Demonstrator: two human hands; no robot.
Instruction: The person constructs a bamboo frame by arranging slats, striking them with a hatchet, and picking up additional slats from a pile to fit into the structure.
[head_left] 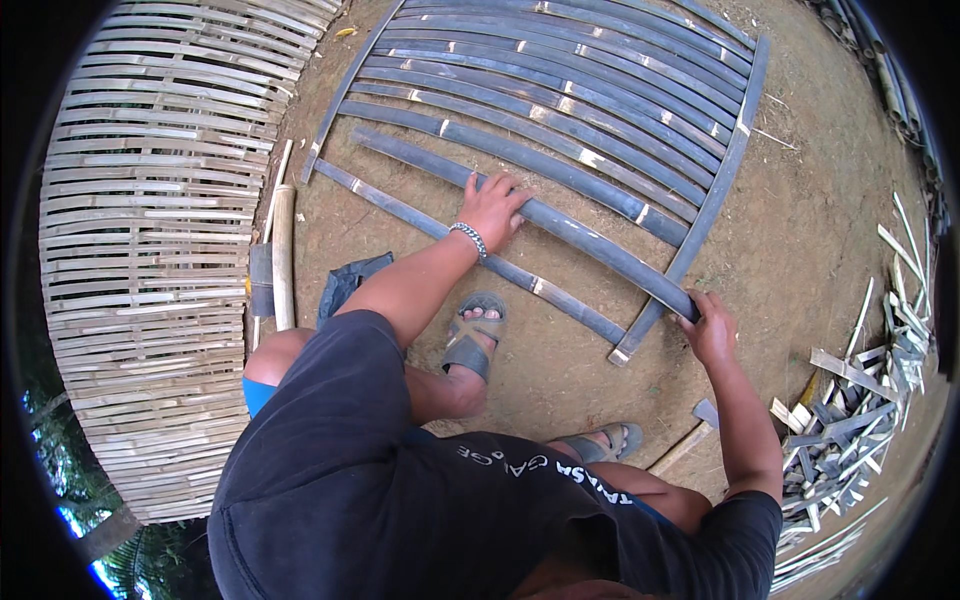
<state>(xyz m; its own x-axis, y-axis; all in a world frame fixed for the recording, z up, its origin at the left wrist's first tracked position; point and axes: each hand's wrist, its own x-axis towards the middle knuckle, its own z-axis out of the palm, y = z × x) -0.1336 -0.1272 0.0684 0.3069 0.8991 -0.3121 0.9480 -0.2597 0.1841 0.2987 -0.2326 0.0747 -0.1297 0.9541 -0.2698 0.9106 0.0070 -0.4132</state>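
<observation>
A dark bamboo slat (600, 245) with a curved upper face runs slantwise in front of me, and both hands are on it. My left hand (492, 208) wraps over it left of its middle, fingers on the far side. At its near right end my right hand (710, 328) grips the tip with bent fingers. Beyond the slat lies a frame of bamboo slats (560, 105), laid side by side across two rails. The right rail (715, 205) passes under the held slat close to my right hand. Nearer to me, a thinner slat (540, 287) spans the two rails' near ends.
A woven bamboo panel (165, 250) stands along the left. Beside it are a pale bamboo pole (284, 240) and dark cloth (350, 285). A wooden-handled tool (682, 447) lies by my right foot. Bamboo offcuts (840, 430) are heaped at right, with bamboo poles (885, 80) at far right.
</observation>
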